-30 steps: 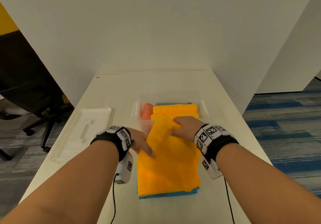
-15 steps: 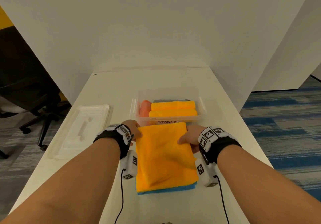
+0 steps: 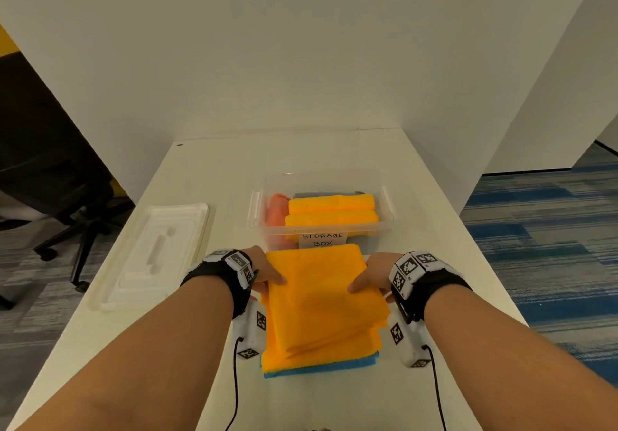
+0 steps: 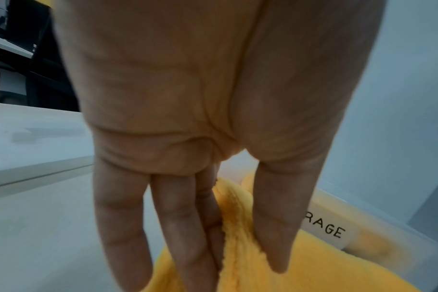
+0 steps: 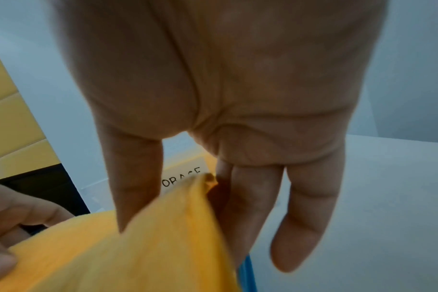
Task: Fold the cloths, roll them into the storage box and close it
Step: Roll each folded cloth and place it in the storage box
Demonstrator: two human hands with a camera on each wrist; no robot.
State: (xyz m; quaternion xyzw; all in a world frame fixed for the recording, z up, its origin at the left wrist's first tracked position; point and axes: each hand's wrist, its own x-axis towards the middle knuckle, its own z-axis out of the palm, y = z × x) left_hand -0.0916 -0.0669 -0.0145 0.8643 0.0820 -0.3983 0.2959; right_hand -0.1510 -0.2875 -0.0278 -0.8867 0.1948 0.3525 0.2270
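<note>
A folded orange cloth [image 3: 321, 300] lies on a blue cloth [image 3: 321, 367] on the white table, just in front of the clear storage box [image 3: 321, 226]. My left hand [image 3: 267, 275] pinches the orange cloth's left edge [image 4: 240, 237], thumb on top and fingers beneath. My right hand [image 3: 369, 278] pinches its right edge [image 5: 188, 217] the same way. The far part of the cloth is raised off the pile. Inside the box lie two rolled orange cloths [image 3: 331, 211], a red-orange roll [image 3: 277, 211] at the left and something grey behind.
The box's white lid [image 3: 150, 256] lies flat on the table to the left. A white partition wall stands behind the table. A black office chair [image 3: 60, 196] is on the floor at the left. Blue carpet lies to the right.
My hands moved from the cloth's far end out to its left and right edges and took hold there. The cloth's far edge came back from over the box to just in front of it.
</note>
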